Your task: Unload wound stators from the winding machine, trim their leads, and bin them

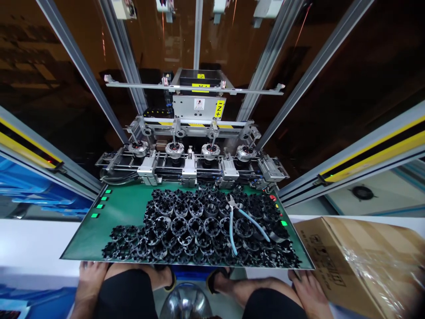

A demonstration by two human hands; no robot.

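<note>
My left hand point(89, 278) lies low at the front left, beside my thigh. Its fingers stretch up to the front edge of the green work plate point(126, 212) and hold nothing. My right hand point(307, 293) rests at the front right, between the plate's corner and a cardboard box point(361, 261). Its fingers are spread, with the tips partly under the plate edge. On the plate lies a heap of black ring-shaped toothed parts point(199, 226). Blue-handled pliers point(241, 219) lie on top of the heap, far from both hands.
Behind the plate stands a machine with a row of several round fixtures point(192, 153) holding wound parts, under a slide unit with yellow labels point(199, 104). Aluminium frame posts rise around it. Green lit buttons point(99, 206) sit at the plate's left edge. Blue crates point(29, 190) are at the left.
</note>
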